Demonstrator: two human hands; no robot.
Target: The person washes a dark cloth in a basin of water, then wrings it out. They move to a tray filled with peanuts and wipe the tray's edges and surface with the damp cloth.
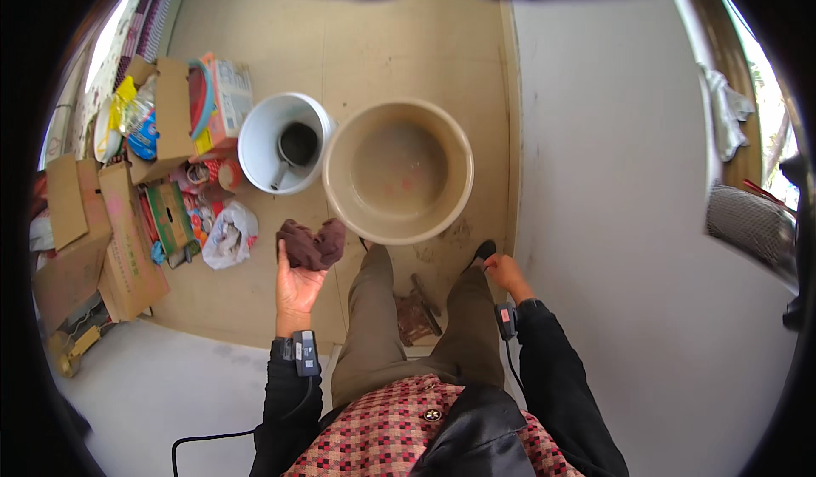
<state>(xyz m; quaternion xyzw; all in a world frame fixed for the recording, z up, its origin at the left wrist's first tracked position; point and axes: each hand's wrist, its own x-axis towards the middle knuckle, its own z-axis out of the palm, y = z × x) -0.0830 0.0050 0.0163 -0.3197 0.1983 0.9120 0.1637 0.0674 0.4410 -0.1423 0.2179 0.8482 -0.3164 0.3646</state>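
A bunched dark maroon cloth [310, 245] rests in my left hand [298, 286], palm turned up, in front of my left knee. My right hand [508, 273] hangs beside my right knee, its fingers curled in, with nothing visible in it. A large beige plastic basin [464, 187] stands in front of my feet, holding cloudy water [400, 168]. Touching or close to its left side is a white plastic bucket [258, 158], with a dark round dipper [298, 145] inside, its handle pointing down and left.
Cardboard boxes [131, 247], a white plastic bag [231, 234] and packaged goods line the left side. A pale wall [612, 158] rises at the right. Between my legs is a low reddish-brown stool or stand [414, 317]. A black cable [213, 439] runs from my left wrist.
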